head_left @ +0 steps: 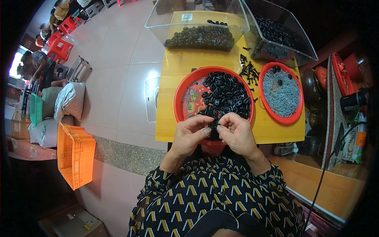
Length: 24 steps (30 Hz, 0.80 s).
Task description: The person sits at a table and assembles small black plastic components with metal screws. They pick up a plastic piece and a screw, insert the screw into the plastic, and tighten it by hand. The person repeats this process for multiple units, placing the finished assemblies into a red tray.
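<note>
Over the near rim of a round red tray (178,93), my left hand (187,136) and my right hand (240,136) meet with thumbs and forefingers pinched together. Between the fingertips is a small black plastic part (214,126), mostly covered by them; its exact shape cannot be made out. A heap of black oval plastic pieces with two holes (227,89) fills most of the tray. The tray's patterned bottom shows at its left side. Right of it, a smaller red tray (299,89) holds many silver screws (281,96), with a few black bits on top.
Loose black plug-shaped parts (249,73) lie on the yellow table (167,108) between the trays. Two clear bins (199,37) (276,33) of black parts stand at the back. An orange crate (75,158) and sacks (70,100) are on the left; a shelf (316,170) is at the right.
</note>
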{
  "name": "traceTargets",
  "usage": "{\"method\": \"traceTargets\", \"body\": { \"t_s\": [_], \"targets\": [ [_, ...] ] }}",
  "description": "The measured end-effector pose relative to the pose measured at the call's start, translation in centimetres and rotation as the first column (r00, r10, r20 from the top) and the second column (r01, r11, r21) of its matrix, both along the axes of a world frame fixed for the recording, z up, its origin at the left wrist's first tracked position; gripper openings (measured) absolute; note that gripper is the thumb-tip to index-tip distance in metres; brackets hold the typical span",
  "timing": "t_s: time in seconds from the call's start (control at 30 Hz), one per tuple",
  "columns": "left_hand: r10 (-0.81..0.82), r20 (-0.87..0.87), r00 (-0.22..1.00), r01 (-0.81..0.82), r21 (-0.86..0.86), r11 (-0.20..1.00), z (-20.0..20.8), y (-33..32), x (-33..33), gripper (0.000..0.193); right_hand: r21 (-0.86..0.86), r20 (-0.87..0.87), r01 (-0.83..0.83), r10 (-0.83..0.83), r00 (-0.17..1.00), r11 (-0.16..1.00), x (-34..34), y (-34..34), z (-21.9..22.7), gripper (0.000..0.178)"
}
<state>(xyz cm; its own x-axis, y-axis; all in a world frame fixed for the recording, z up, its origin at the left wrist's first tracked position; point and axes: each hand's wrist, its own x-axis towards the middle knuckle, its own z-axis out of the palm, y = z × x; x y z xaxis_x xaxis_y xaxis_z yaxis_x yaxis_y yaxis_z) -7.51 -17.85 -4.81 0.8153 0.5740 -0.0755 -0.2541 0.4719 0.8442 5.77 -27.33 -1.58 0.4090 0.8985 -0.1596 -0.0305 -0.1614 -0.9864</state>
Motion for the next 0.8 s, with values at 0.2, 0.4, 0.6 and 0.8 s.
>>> {"method": "traceTargets", "body": {
  "t_s": [0.2, 0.4, 0.6, 0.8],
  "targets": [
    [-0.013, -0.022, 1.0, 0.014, 0.044, 0.999, 0.4, -0.3, 0.1, 0.026, -0.045, -0.04, -0.021, 0.019, 0.999, 0.999, 0.0, 0.0, 0.3, 0.006],
    [-0.008, -0.051, 0.999, 0.009, 0.022, 1.0, 0.4, -0.5, 0.3, 0.023, -0.066, -0.29, -0.04, 0.02, 0.957, 0.997, 0.4, 0.2, 0.7, 0.006],
    [-0.052, -0.001, 0.999, 0.052, 0.034, 0.998, 0.3, -0.4, 0.1, 0.024, 0.136, -0.528, -0.083, 0.143, 0.837, 0.987, 1.3, 0.0, -1.9, 0.009],
    [-0.027, -0.001, 1.0, 0.027, 0.01, 1.0, 0.7, -1.0, 0.2, 0.024, 0.241, -0.574, -0.116, 0.239, 0.783, 0.963, 1.4, -0.1, -2.5, 0.012]
  ]
}}
